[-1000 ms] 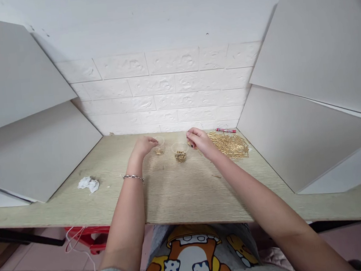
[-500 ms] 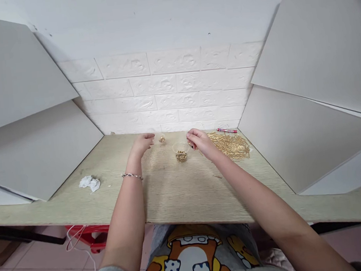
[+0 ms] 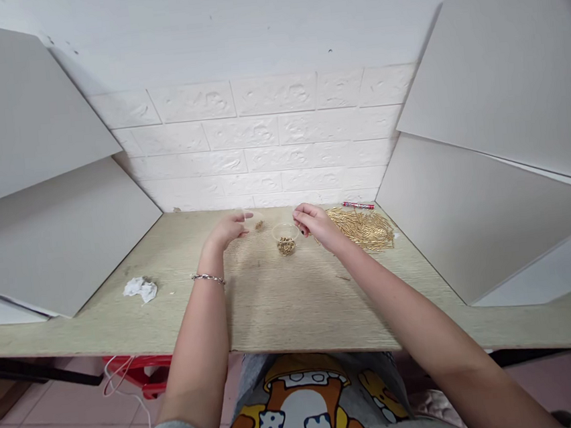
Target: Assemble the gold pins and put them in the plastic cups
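Observation:
Near the back of the table, my left hand [image 3: 231,230] has its thumb and fingers parted around the left side of a clear cup [image 3: 259,225] with a few small gold pieces in it. A second clear cup [image 3: 286,242], holding small gold parts, stands in the middle. Just right of its rim, my right hand [image 3: 310,222] is closed in a pinch; what its fingertips hold is too small to make out. Beside that hand, to the right, lies a pile of thin gold rods [image 3: 362,228].
A red pen [image 3: 358,205] lies behind the rods. Crumpled white tissue [image 3: 140,289] is on the left of the table [image 3: 274,309]. Grey-white panels stand at the left [image 3: 65,228] and right [image 3: 491,207], with a brick-patterned wall behind. A red stool [image 3: 152,375] is below.
My left hand has moved slightly right, to the cup with few gold pieces, and its thumb and fingers now reach around that cup. My right hand stays pinched at nearly the same spot.

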{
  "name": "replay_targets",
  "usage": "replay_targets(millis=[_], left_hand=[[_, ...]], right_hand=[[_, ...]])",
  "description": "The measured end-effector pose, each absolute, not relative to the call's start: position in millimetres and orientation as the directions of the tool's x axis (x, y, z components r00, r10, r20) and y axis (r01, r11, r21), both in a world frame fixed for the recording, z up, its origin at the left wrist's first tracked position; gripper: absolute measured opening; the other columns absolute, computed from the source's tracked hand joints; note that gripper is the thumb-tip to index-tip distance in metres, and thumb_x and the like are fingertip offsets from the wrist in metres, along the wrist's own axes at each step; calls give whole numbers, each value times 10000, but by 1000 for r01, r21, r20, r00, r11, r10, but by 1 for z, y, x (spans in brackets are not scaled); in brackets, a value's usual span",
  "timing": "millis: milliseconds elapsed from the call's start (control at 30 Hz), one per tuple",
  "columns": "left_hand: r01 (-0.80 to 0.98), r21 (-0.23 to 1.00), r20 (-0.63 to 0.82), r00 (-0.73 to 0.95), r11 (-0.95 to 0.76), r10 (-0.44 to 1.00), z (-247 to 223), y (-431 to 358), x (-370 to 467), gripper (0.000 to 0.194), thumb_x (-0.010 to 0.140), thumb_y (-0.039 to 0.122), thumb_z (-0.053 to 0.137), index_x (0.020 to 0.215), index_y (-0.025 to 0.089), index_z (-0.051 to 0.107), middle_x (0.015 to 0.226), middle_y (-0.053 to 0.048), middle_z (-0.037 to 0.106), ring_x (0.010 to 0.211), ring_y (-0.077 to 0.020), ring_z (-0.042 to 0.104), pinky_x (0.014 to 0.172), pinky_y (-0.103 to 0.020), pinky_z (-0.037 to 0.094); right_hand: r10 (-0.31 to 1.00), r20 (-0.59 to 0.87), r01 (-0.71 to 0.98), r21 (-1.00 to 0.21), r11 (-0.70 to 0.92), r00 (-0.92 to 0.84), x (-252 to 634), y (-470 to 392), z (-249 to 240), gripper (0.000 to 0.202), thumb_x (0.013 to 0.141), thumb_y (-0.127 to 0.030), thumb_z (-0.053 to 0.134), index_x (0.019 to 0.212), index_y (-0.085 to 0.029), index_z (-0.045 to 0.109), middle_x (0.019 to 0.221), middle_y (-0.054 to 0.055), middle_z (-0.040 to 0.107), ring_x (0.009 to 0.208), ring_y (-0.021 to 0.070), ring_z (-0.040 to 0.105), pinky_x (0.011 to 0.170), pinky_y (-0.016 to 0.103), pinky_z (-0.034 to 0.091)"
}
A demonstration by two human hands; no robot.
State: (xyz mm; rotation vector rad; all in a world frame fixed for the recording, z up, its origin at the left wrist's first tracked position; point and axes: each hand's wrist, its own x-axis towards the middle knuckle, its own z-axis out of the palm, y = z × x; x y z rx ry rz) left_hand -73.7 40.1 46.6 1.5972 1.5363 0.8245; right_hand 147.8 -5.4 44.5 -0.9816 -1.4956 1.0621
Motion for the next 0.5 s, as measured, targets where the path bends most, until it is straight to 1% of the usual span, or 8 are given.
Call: replay_targets(millis=[67, 133, 200, 267, 367, 433, 500], left_hand=[[612, 791, -48, 69, -4, 996, 43, 41, -75, 480, 559, 53, 509, 1009, 185, 613, 1128, -70, 566, 949, -178, 545, 620, -184, 474], [695, 719, -66, 90, -15, 994, 40, 43, -76, 442, 543, 55, 495, 940, 184, 639, 1036, -52, 620, 900, -190, 564, 615, -205, 468], [757, 652, -69, 113, -40, 991, 38, 44, -77, 373, 537, 54, 495, 848, 176, 660, 932, -42, 657, 842, -191, 582, 658, -234, 465], [787, 612, -49, 139, -80, 989, 37, 44, -77, 314, 532, 56, 513, 777, 172, 671, 883, -41, 671, 844, -199, 585, 717, -259, 457], [770, 624, -31, 196, -135, 980, 37, 44, -79, 264, 526, 87, 571, 741, 189, 685, 887, -47, 678, 884, -217, 583, 755, -271, 446], [752, 643, -54, 235, -146, 970, 37, 44, -81, 222, 528, 119, 604, 715, 201, 691, 863, -47, 686, 878, -217, 589, 751, -261, 443], [758, 640, -88, 240, -130, 967, 38, 45, -84, 165, 544, 150, 615, 676, 211, 693, 798, -41, 693, 838, -211, 600, 740, -248, 439]], right_hand=[[950, 268, 62, -958, 280, -158, 148, -5, 44, 195, 716, -360, 507, 646, -180, 485, 599, -38, 474, 454, 49, 398, 413, 175, 344], [950, 267, 63, -958, 280, -163, 148, -5, 44, 194, 718, -359, 507, 648, -180, 487, 596, -38, 471, 455, 49, 396, 411, 174, 343], [949, 265, 67, -958, 279, -170, 148, -5, 44, 192, 721, -356, 505, 648, -180, 488, 591, -36, 467, 454, 50, 395, 411, 173, 342], [949, 261, 74, -958, 277, -176, 148, -5, 43, 189, 722, -353, 505, 650, -179, 490, 594, -33, 474, 458, 51, 399, 413, 174, 346], [949, 258, 86, -957, 277, -181, 148, -5, 43, 187, 723, -353, 508, 655, -179, 495, 603, -27, 492, 464, 54, 410, 418, 174, 354], [948, 256, 92, -957, 276, -190, 148, -5, 42, 194, 722, -356, 510, 649, -177, 495, 597, -27, 493, 464, 56, 413, 417, 175, 355], [947, 251, 92, -957, 274, -202, 148, -5, 42, 203, 721, -359, 512, 639, -174, 493, 592, -24, 494, 464, 57, 416, 415, 175, 355]])
